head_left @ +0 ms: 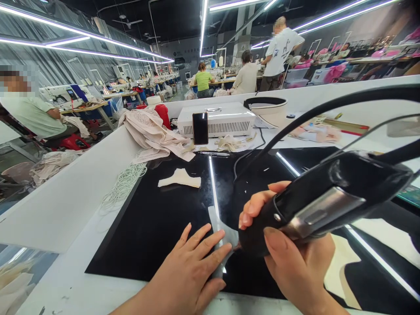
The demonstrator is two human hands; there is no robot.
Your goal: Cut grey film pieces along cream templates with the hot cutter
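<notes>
My left hand (193,267) lies with its fingers spread on a pale grey translucent template (231,235), on a glossy black board (141,236). My right hand (295,262) is wrapped round a black handheld tool (315,201) with a metal plate and a thick cable. The tool's tip is at the template's right edge, just right of my left fingertips; the exact contact is hard to make out. A small cream cut piece (180,178) lies farther back on the board. Larger cream pieces (341,267) lie to the right, partly behind my right hand.
Behind the board stand a phone (200,128) and a white vented box (226,120). Beige fabric (149,131) is heaped at the back left, above tangled pale cord (123,186). A pen (215,154) lies near the phone. Several people sit or stand beyond the white partition.
</notes>
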